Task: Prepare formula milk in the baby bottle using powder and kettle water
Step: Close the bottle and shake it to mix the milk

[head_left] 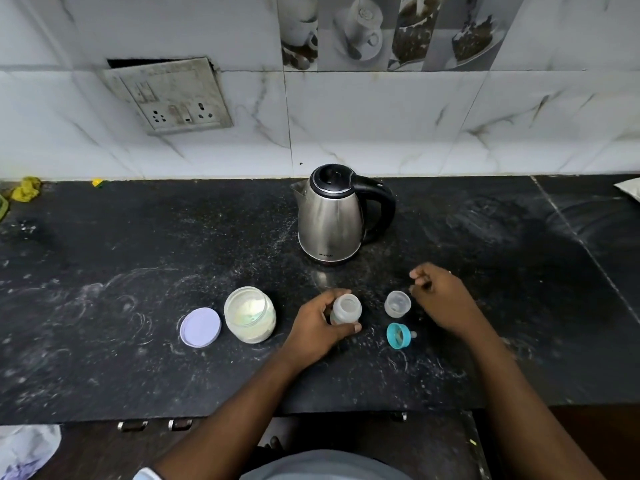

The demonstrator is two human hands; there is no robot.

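**Bottle in my left hand, in front of the kettle**

The stainless-steel electric kettle point(329, 216) with the black lid and handle stands on the dark speckled stone counter point(138, 254), lid shut and spout to the left. Just in front of it, my left hand point(318, 327) is curled round the small clear plastic baby bottle point(346, 308), thumb on the near side. The bottle's mouth is uncovered and faces up. I cannot tell whether its base rests on the counter.

My right hand point(440, 299) is in front of the kettle and to its right, fingers loosely curled with nothing in them. Between that hand and the bottle sits a small clear plastic cap point(397, 303), hollow side up. Nearer me lies the teal screw ring point(398, 336) with its teat, on its side.

In front of the kettle to the left stands the open glass jar point(249, 313) of white powder. Its flat lilac round lid point(200, 327) lies just beside it, farther left.
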